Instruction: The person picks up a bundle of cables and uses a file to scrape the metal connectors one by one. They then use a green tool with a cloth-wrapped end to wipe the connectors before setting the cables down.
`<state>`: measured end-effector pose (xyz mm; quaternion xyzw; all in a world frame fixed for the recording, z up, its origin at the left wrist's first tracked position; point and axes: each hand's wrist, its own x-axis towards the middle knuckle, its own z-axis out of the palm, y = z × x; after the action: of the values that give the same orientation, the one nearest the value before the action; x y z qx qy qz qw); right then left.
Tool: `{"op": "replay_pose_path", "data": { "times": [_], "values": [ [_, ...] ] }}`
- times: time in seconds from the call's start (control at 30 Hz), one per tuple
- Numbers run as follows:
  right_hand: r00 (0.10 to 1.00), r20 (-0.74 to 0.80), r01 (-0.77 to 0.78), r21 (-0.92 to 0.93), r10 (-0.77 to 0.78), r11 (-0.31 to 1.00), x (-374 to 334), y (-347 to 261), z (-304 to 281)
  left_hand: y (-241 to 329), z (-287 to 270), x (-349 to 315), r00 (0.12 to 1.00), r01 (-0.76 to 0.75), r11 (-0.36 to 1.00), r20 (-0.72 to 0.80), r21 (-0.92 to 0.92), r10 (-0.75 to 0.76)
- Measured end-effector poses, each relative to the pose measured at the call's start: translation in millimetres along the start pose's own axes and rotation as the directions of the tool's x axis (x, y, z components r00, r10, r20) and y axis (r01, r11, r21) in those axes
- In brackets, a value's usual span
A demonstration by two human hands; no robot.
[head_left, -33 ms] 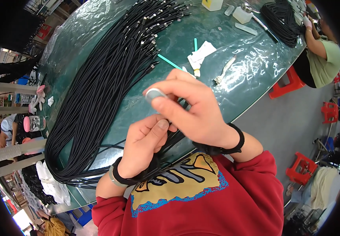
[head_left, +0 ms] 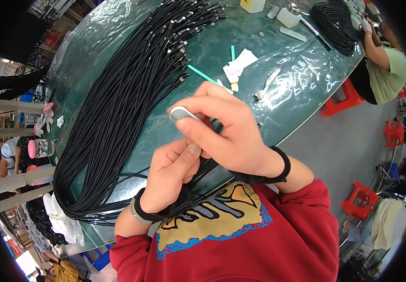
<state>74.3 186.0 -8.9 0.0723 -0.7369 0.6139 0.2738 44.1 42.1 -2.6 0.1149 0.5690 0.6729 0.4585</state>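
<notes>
Over the table edge in front of me, my left hand (head_left: 172,171) is closed, thumb and fingers pinched together. Dark strands pass under it, and it seems to grip a black cable, though the end is hidden by the fingers. Just above, my right hand (head_left: 226,129) is closed too. Between its thumb and forefinger sits a small flat grey piece with a white rim (head_left: 181,113), rounded at its end. The hands touch or nearly touch at the fingertips. To their left lies a large bundle of black cables (head_left: 113,98) with metal plugs at the far end.
The green table (head_left: 278,110) has a shiny clear cover. On it are white paper strips (head_left: 243,63), a green stick (head_left: 203,74), a crumpled white strip (head_left: 268,84) and a bottle (head_left: 289,17). A person (head_left: 386,66) works by another cable coil (head_left: 334,26). Red stools (head_left: 360,201) stand at right.
My right hand has shifted slightly left, and the grey piece shows longer and more tilted. A plug tip now shows right of that hand. My left hand has barely moved.
</notes>
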Motion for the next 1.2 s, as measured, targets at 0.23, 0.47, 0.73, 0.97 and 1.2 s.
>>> {"op": "replay_pose_path", "data": {
  "times": [0.23,0.47,0.73,0.97,1.2],
  "values": [
    [0.995,0.05,0.095,-0.1,-0.09,0.99,-10,5,-5,5,-12,3,0.989,0.112,0.948,0.13,-0.299,-0.076],
    [0.991,0.052,-0.116,-0.119,0.122,0.986,-30,11,-27,12,-12,3,0.99,0.078,0.954,0.136,-0.29,-0.04],
    [0.983,0.109,-0.152,0.018,0.15,0.988,-15,-10,-19,8,-10,2,0.98,0.104,0.972,0.189,-0.211,-0.064],
    [0.974,0.13,-0.161,-0.176,0.185,0.971,13,-3,-7,6,3,0,0.993,0.06,0.997,0.108,-0.046,-0.055],
    [0.973,0.024,-0.232,0.032,0.231,0.972,-1,0,-28,5,-13,-1,0.984,0.05,0.977,0.18,-0.206,-0.012]
  ]
}}
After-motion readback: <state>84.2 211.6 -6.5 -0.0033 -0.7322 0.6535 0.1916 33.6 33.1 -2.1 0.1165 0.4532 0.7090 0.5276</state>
